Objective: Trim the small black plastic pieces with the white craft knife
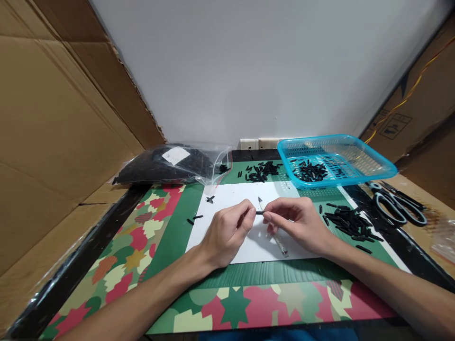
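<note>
Pinching a small black piece [259, 212] between both hands at frame centre: my left hand [227, 232] grips one end, my right hand [296, 222] the other while also holding a thin blade tool [275, 234] over the white sheet [231, 222]. I judge this the trimming step; the next move calls for a steady grip. Right of centre lies a loose pile of pieces [350, 223]. Farther up: scissors [396, 203], blue basket [373, 163], plastic bag [174, 166].
</note>
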`<state>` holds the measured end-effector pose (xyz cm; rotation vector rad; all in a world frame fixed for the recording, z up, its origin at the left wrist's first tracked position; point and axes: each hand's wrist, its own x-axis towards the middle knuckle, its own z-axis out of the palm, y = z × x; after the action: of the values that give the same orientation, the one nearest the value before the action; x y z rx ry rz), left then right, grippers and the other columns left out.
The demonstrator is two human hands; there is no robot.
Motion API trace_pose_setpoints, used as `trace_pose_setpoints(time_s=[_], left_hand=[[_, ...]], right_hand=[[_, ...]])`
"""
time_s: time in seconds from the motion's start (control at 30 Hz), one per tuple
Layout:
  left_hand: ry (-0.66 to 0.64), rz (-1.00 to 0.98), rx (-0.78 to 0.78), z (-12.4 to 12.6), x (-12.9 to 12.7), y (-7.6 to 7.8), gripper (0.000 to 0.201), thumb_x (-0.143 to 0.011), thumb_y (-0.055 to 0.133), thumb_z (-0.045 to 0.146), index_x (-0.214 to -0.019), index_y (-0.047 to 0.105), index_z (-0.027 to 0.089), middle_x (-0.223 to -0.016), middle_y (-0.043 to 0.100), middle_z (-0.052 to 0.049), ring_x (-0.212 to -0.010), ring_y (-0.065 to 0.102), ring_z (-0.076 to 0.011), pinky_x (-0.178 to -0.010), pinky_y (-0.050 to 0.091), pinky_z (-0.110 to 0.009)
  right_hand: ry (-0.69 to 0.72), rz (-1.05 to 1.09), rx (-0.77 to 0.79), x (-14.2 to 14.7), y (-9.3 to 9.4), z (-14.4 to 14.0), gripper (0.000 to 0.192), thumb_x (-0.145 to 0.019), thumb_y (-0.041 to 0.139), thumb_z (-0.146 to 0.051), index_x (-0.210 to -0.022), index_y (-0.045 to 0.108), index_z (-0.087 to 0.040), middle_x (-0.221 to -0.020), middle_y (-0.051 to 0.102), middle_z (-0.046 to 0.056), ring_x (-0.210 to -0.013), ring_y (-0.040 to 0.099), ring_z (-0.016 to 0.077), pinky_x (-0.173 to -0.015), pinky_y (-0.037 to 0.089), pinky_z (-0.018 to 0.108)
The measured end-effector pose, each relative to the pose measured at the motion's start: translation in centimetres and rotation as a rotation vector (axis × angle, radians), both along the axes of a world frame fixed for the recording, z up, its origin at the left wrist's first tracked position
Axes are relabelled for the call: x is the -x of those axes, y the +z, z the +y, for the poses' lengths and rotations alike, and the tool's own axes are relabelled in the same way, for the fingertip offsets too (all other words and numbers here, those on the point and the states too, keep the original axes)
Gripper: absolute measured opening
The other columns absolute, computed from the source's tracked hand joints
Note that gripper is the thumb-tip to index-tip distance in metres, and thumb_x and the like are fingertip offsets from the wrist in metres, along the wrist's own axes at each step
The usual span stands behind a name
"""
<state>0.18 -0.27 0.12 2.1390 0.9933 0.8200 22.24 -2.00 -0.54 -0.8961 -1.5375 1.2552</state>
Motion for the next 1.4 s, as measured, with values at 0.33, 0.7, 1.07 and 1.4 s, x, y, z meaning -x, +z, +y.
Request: trace_pose_setpoints(time_s=[0.33, 0.7, 1.07, 1.4], left_hand=[[-0.044, -0.219, 0.371, 0.0, -0.2, 0.0, 0.047, -0.111, 0.047, 0.057, -0.083, 0.052, 0.020, -0.068, 0.046, 0.005, -0.055, 0.039, -0.0090, -0.051, 0.031, -0.024], [-0.094, -0.364, 0.634, -0.7, -0.4, 0.2, 0.047, -0.105, 0.057, 0.063, -0.090, 0.061, 0.018, -0.068, 0.050, 0.005, -0.048, 0.039, -0.0059, -0.043, 0.030, -0.019], [-0.114, -0.437, 0.657, -0.4, -0.5, 0.2, 0.040, -0.102, 0.065, 0.058, -0.094, 0.064, 0.019, -0.063, 0.045, 0.007, -0.047, 0.032, -0.0063, -0.042, 0.023, -0.021], [-0.003, -0.324, 0.308, 0.5, -0.4, 0.2, 0.025, -0.102, 0.067, 0.043, -0.098, 0.069, 0.018, -0.090, 0.061, -0.001, -0.072, 0.050, -0.0126, -0.062, 0.045, -0.023]], right_hand=[[0.128, 0.188, 0.217, 0.2, 0.0, 0.5, 0.034, -0.090, 0.087, -0.049, -0.086, 0.080, -0.016, -0.072, 0.075, 0.002, -0.054, 0.067, 0.0123, -0.052, 0.059, 0.024], [0.226, 0.320, 0.283, 0.0, -0.8, 0.9, 0.031, -0.088, 0.090, -0.045, -0.091, 0.079, -0.016, -0.079, 0.077, 0.002, -0.057, 0.068, 0.0123, -0.052, 0.061, 0.024], [0.062, 0.142, 0.064, -1.0, 0.5, 1.0, 0.027, -0.097, 0.079, -0.044, -0.091, 0.075, -0.019, -0.075, 0.074, 0.002, -0.054, 0.068, 0.0160, -0.055, 0.057, 0.031], [-0.916, -1.292, -0.827, -7.0, 1.5, 3.6, 0.029, -0.109, 0.054, -0.027, -0.127, 0.073, -0.014, -0.106, 0.083, 0.016, -0.106, 0.067, 0.0370, -0.102, 0.043, 0.058]])
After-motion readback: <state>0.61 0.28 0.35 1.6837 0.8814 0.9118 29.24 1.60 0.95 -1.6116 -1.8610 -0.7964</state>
